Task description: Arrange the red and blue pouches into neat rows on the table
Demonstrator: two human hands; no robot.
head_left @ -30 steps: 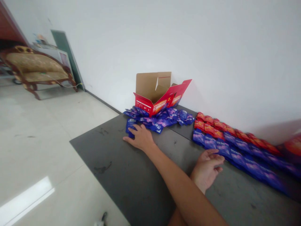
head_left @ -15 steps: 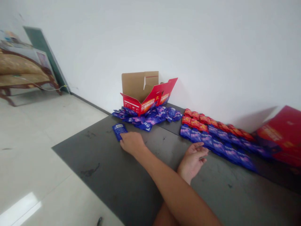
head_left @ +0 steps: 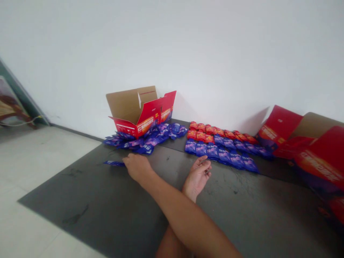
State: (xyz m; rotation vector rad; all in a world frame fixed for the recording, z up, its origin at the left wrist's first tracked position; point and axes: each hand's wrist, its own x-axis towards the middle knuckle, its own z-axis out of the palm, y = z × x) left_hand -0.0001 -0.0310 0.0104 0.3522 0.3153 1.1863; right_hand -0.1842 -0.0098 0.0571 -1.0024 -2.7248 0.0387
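Observation:
My right hand (head_left: 137,167) reaches across to the left over the dark mat (head_left: 113,208) and grips one blue packet (head_left: 114,163) by its near end, the packet lying low and flat over the mat. A loose heap of blue packets (head_left: 150,138) lies just behind it, in front of an open red carton (head_left: 139,118). My left hand (head_left: 197,176) rests on the mat under my right forearm, palm up, fingers loosely curled, holding nothing. It lies just in front of a tidy row of blue packets (head_left: 220,152) backed by a row of red packets (head_left: 212,130).
Open red cartons (head_left: 303,143) lie at the right against the white wall. The mat's left edge gives way to pale floor tiles (head_left: 34,172). A wooden seat's leg and a leaning panel (head_left: 13,104) show at the far left.
My right hand has drawn one blue packet away from the heap towards the left and front. The view has swung right, bringing the cartons on the right into sight. My left hand stays put.

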